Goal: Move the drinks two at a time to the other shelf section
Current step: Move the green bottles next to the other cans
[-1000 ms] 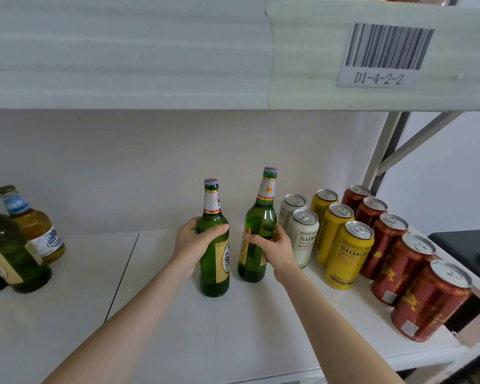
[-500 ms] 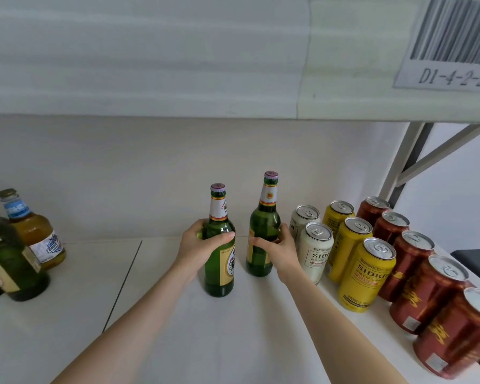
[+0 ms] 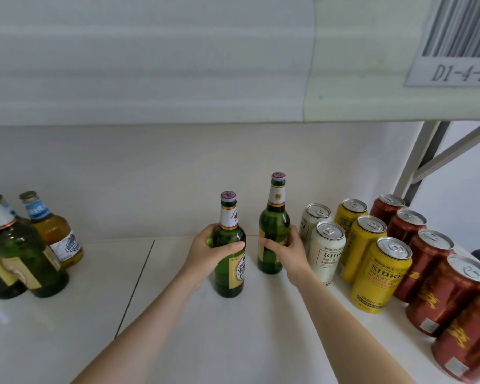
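Bright, even light; soft shadows, wide-angle bending, blurred edges.

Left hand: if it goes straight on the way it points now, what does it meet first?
Beyond the left bottle it holds, probably the right bottle in the right hand: the left hand points forward and right. Depth is unclear; it may reach the wall instead.

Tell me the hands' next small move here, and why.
Probably lift both and carry them left past the seam: the left hand grips the nearer green bottle, the right hand the farther green bottle, and other bottles already stand there.
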### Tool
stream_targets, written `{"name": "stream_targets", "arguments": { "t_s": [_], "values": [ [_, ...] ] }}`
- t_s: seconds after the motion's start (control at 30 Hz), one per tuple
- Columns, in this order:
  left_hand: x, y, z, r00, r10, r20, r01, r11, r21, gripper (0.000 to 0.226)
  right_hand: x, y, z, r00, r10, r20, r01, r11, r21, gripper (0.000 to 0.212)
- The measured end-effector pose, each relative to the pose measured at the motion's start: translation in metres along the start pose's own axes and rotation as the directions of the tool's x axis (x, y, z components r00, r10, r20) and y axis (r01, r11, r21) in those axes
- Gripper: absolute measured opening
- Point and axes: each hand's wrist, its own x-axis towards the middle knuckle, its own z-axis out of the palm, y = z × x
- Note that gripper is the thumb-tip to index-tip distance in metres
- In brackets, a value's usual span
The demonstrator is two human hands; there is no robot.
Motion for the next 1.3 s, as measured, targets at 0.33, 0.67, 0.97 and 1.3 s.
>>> {"name": "stream_targets", "arguments": {
  "t_s": [0.33, 0.67, 0.97, 1.3],
  "values": [
    [-0.009, 0.006, -0.005, 0.995, -0.100, 0.025, 0.101, 0.993, -0.067, 0.038, -0.057, 0.011, -0.005, 0.990, 0.066, -0.127, -0.067, 0.998, -0.008, 0.091],
    [-0.024, 0.012, -0.001, 0.987, -0.159, -0.025, 0.157, 0.985, -0.072, 0.035, -0.097, 0.025, 0.016, 0.997, 0.003, 0.072, 0.011, 0.980, -0.198, 0.078],
    [-0.053, 0.014, 0.032, 0.973, -0.158, 0.167, 0.158, 0.987, 0.013, 0.036, -0.112, 0.022, -0.003, 0.982, 0.052, 0.181, -0.024, 0.988, -0.155, 0.074],
    [-0.052, 0.011, 0.063, 0.958, -0.188, 0.215, 0.188, 0.982, 0.019, 0.044, -0.111, 0.014, -0.035, 0.982, 0.081, 0.170, -0.048, 0.981, -0.189, 0.069]
  ]
}}
